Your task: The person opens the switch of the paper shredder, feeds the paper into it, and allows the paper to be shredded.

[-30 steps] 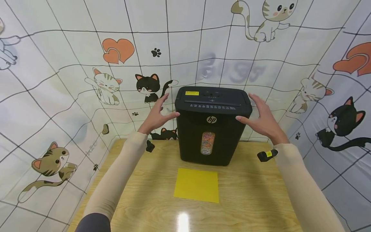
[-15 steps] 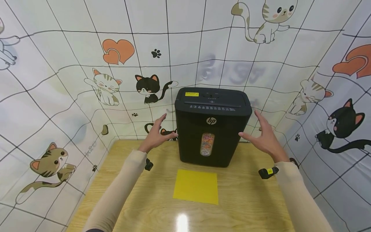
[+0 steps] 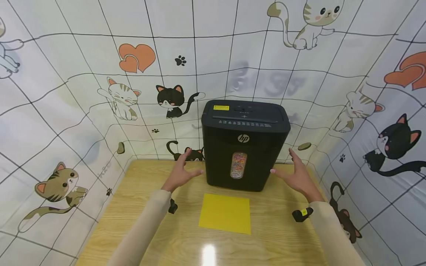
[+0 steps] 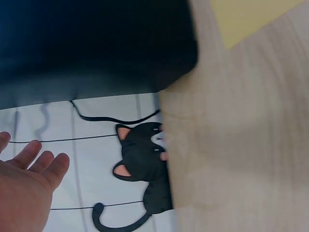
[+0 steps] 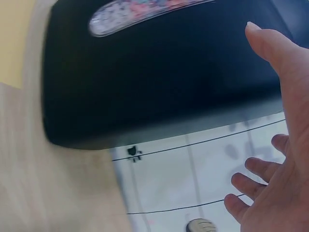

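A black HP paper shredder (image 3: 219, 155) stands upright at the back of the table, coloured scraps showing through its oval window (image 3: 238, 166). My left hand (image 3: 179, 173) is beside its lower left side, thumb toward it and fingers spread, holding nothing. On the other side, my right hand (image 3: 297, 178) mirrors this, fingers apart and nothing in it. In the left wrist view, a gap shows between the left hand (image 4: 29, 188) and the shredder (image 4: 96, 53). The right wrist view has the thumb of the right hand (image 5: 285, 145) over the shredder's dark body (image 5: 159, 87); contact there I cannot tell.
A yellow sheet (image 3: 225, 214) lies flat on the wooden table (image 3: 273, 232) in front of the shredder. White fabric with cat drawings (image 3: 213, 51) covers the back and both sides. Each wrist wears a small black device, the right one (image 3: 302, 214) with a yellow label.
Both hands have come down along the shredder's sides, from near its top edge to its lower half, and stayed spread. The shredder and the yellow sheet have not moved.
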The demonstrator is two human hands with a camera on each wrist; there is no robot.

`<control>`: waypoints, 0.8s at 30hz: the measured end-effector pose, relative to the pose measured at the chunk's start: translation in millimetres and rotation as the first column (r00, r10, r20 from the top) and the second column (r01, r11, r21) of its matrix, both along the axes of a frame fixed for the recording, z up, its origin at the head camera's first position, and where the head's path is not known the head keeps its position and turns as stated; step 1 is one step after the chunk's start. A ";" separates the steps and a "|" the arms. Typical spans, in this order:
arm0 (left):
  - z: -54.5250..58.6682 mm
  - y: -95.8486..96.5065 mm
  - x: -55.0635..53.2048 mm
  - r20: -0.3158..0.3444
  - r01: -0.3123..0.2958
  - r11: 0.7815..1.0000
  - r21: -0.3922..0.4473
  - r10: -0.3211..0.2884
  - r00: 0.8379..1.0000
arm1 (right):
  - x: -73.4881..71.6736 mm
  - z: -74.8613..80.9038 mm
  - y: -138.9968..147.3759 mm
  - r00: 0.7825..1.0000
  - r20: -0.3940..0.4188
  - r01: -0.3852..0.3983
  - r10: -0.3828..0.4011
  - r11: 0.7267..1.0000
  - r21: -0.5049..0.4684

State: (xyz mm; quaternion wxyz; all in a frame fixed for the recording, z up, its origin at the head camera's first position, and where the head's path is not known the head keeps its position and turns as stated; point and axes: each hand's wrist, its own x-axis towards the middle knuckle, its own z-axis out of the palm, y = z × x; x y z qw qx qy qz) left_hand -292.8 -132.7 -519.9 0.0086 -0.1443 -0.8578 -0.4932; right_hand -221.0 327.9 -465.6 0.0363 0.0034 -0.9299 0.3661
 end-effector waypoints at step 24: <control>-95.4 16.4 35.3 0.107 0.034 0.988 -0.149 -0.018 0.994 | 24.0 -102.9 -33.1 0.990 0.135 -0.042 0.036 0.998 0.043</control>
